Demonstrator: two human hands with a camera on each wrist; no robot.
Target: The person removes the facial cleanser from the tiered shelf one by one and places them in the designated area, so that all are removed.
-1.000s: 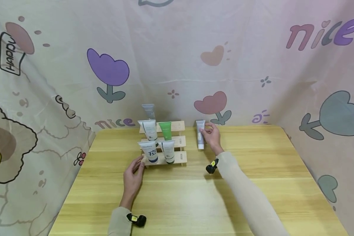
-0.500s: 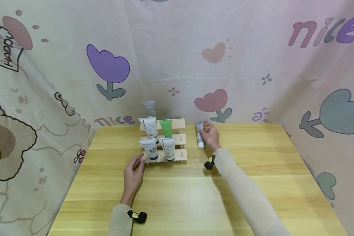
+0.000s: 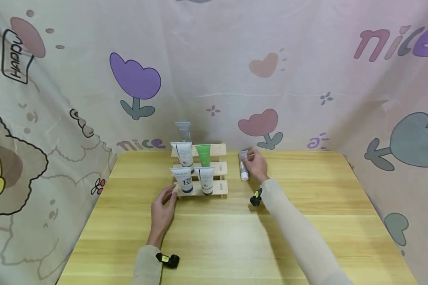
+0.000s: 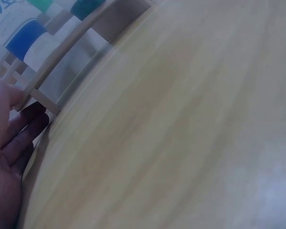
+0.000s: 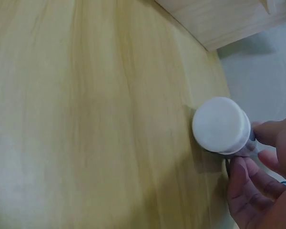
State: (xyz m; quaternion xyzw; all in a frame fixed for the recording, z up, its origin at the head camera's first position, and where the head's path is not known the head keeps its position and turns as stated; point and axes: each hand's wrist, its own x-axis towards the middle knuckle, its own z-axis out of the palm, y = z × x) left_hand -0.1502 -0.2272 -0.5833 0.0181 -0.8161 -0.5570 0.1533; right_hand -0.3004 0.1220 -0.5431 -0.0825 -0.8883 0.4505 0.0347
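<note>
A small tiered wooden rack (image 3: 217,188) holds several upright squeeze tubes: a white one with a blue cap (image 3: 184,181), white ones with dark caps (image 3: 207,181), a green one (image 3: 204,155) and a grey-blue one (image 3: 183,130) at the back. My left hand (image 3: 163,209) holds the rack's front left corner, thumb on the bottom shelf and fingers below it in the left wrist view. Right of the rack, my right hand (image 3: 256,165) pinches a grey squeeze tube (image 3: 244,166) by its upper part. Its white cap (image 5: 217,125) points toward me, low over the table.
The light wooden table (image 3: 214,245) spreads in front and to both sides. Behind it hangs a printed cloth (image 3: 199,79) close to the table's back edge. The rack's wooden side (image 5: 219,21) shows at the top of the right wrist view.
The grey tube's top end has sunk back and down toward the table, with the right hand still pinching it. The left hand stays at the rack's corner. The head view has shifted slightly.
</note>
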